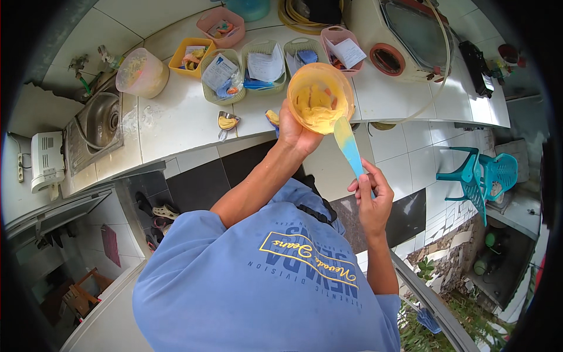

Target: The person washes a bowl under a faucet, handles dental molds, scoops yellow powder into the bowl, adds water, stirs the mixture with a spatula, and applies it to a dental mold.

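Observation:
My left hand (298, 134) grips an orange plastic tub (323, 73) from its near left side, above the counter's front edge. The tub is tipped so its inside shows. Thick yellow paste (319, 116) coats its bottom and wall. In my right hand (374, 195) is a blue spatula (350, 150), held by the handle. Its blade, smeared with yellow, rests at the tub's near rim. On the counter left of the tub sits a metal scoop (227, 121) with yellow paste in it. A small yellow-and-blue thing (272, 117), partly behind my left hand, cannot be made out.
Several baskets with papers and packets line the counter (182, 117), among them a yellow basket (192, 71) and a pink basket (343, 42). A translucent bucket (142, 73) stands near the sink (101, 124). A machine with a glass door (419, 29) and teal chairs (478, 173) are at right.

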The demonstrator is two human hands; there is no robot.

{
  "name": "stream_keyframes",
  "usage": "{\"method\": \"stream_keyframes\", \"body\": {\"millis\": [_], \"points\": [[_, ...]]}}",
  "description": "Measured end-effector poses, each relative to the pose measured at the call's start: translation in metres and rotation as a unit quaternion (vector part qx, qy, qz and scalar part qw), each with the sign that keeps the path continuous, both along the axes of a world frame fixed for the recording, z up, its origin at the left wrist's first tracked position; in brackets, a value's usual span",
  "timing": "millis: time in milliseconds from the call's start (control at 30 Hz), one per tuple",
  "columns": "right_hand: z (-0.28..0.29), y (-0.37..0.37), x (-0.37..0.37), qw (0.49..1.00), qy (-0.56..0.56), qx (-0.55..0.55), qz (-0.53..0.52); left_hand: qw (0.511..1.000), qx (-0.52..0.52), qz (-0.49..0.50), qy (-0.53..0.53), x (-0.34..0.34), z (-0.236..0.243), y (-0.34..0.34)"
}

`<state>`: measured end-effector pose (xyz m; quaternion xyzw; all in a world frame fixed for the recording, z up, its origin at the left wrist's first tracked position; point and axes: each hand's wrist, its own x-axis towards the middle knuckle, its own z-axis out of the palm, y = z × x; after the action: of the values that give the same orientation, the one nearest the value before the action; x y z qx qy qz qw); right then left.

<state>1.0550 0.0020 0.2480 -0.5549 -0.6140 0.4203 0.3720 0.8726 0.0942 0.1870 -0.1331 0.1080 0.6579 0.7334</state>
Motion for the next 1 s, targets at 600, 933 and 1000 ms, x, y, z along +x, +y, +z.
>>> {"method": "stream_keyframes", "body": {"millis": [600,933,1000], "points": [[0.067,0.002,0.016,0.97,-0.185,0.142,0.075,0.982,0.093,-0.007,0.163,-0.011,0.054,-0.016],[0.066,0.013,0.004,0.96,-0.215,0.114,0.138,0.982,0.047,0.001,0.185,-0.011,0.043,-0.009],[0.059,0.015,0.011,0.974,-0.158,0.093,0.134,0.985,0.055,-0.002,0.164,-0.011,0.04,-0.007]]}}
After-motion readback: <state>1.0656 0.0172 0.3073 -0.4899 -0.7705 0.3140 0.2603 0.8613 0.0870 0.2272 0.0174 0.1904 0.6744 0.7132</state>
